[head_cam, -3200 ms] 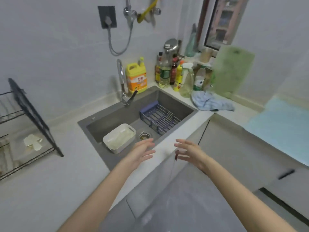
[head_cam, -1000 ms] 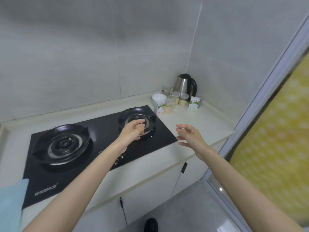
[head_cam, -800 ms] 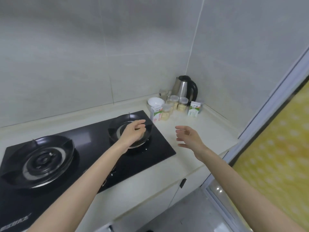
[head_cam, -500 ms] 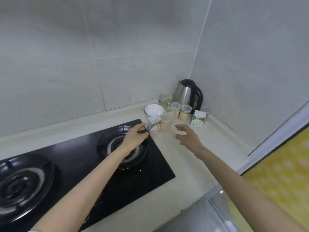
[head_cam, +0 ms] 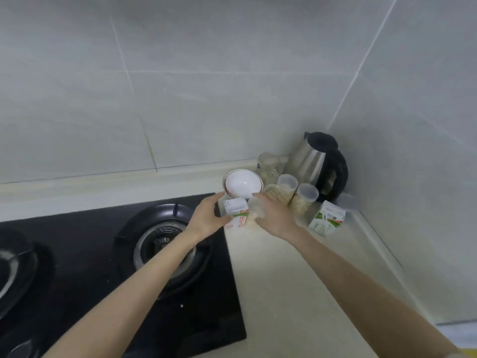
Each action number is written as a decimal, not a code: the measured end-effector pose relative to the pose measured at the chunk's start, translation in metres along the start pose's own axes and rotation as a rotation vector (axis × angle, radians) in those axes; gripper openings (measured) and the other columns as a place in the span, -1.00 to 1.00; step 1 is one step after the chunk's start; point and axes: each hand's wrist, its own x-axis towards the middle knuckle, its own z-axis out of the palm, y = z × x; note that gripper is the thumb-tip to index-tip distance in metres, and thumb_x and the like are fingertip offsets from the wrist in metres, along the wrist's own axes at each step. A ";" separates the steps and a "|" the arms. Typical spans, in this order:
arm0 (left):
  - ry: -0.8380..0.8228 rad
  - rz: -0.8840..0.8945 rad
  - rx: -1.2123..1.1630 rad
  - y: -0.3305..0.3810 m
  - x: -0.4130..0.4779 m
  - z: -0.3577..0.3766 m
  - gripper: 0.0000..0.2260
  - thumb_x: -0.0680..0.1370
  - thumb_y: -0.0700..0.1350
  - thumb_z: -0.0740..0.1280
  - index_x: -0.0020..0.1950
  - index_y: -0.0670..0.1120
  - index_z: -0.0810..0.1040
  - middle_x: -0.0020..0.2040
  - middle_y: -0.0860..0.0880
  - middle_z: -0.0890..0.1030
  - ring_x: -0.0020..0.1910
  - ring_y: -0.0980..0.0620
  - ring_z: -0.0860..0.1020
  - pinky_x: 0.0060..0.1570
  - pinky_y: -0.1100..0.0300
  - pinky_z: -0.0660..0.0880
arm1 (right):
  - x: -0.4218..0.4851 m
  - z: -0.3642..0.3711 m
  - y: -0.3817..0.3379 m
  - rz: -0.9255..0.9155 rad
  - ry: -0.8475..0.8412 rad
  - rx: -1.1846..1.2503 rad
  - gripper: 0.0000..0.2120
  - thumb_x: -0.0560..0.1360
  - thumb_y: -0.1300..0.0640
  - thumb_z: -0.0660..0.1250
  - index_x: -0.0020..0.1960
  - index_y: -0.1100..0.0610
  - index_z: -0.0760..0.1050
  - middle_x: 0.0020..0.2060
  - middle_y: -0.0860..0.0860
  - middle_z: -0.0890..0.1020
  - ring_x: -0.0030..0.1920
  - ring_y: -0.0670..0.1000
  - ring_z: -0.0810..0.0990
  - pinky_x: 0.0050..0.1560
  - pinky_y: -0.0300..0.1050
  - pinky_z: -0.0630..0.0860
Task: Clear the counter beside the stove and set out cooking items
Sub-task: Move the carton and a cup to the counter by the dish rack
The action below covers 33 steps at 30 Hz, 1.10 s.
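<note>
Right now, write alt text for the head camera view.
Two bare hands reach a cluster beside the black gas stove: left hand at a small red-lettered carton, right hand at a clear jar. Behind stand a white bowl and steel kettle.

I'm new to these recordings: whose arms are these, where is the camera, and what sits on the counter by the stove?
No machine here: a person's bare arms, filmed by a wide-angle camera worn on the head, looking down. The left hand is at a small red-and-white carton; the right hand is at a clear plastic jar beside it. Whether either is gripped yet, I cannot tell. Behind stand a white bowl, two more lidded jars, a steel kettle and a green-and-white carton, right of the black gas stove.
</note>
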 end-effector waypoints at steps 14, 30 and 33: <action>0.179 -0.149 0.188 -0.001 0.038 0.052 -0.65 0.42 -0.11 0.45 0.21 0.02 0.57 0.06 -0.04 0.57 0.03 -0.03 0.55 -0.04 0.22 0.42 | 0.041 0.005 0.048 -0.318 -0.017 -0.344 -0.48 0.40 -0.01 0.39 0.29 0.04 0.31 0.16 0.04 0.46 0.18 0.13 0.27 0.17 -0.06 0.26; 0.650 -0.169 -0.009 0.030 -0.030 -0.003 -0.66 0.43 0.04 0.46 0.17 0.03 0.58 -0.02 0.13 0.64 -0.07 0.19 0.60 -0.11 0.33 0.52 | 0.019 -0.041 -0.003 -0.411 0.070 0.493 -0.34 0.37 0.07 0.48 0.41 0.00 0.32 0.23 -0.06 0.39 0.24 -0.13 0.39 0.27 -0.14 0.39; 0.756 -0.167 -0.017 0.031 -0.066 -0.024 -0.64 0.41 0.05 0.48 0.19 0.05 0.57 0.00 0.14 0.63 -0.06 0.22 0.59 -0.11 0.36 0.52 | 0.009 -0.041 -0.035 -0.490 0.041 0.560 -0.36 0.36 0.08 0.49 0.38 -0.04 0.34 0.18 -0.13 0.40 0.21 -0.17 0.39 0.25 -0.02 0.45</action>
